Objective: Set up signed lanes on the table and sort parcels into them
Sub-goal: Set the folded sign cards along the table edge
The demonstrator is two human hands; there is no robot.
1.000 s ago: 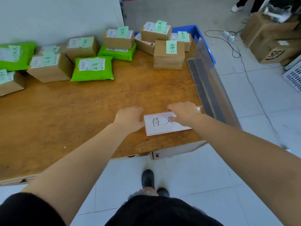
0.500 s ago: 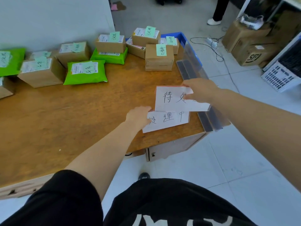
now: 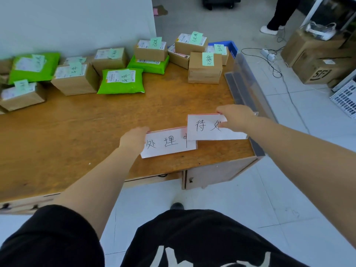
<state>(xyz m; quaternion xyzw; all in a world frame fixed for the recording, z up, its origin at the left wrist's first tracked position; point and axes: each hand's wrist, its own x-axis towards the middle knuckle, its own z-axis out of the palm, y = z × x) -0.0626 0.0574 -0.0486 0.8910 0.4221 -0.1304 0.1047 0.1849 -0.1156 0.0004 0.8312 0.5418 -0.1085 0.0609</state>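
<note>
Two white sign cards with handwritten characters are at the near right corner of the wooden table (image 3: pixel 77 135). My right hand (image 3: pixel 236 117) pinches the upper sign card (image 3: pixel 207 130) and holds it just above the table. The lower sign card (image 3: pixel 167 143) lies flat, and my left hand (image 3: pixel 134 140) grips its left edge. The upper card overlaps the lower card's right end. Several cardboard box parcels (image 3: pixel 205 71) and green bag parcels (image 3: pixel 122 80), each with a pale green note, sit along the table's far side.
Clear acrylic strips (image 3: pixel 244 87) lean along the table's right edge. A blue crate (image 3: pixel 231 48) sits at the far right corner. Cardboard boxes (image 3: pixel 319 68), a power strip with cables (image 3: pixel 269 54) and another person's legs (image 3: pixel 277 18) are on the floor to the right.
My right hand lifted the top sign card off the stack and carried it up and right, uncovering a second card. My left hand stayed on that lower card.
</note>
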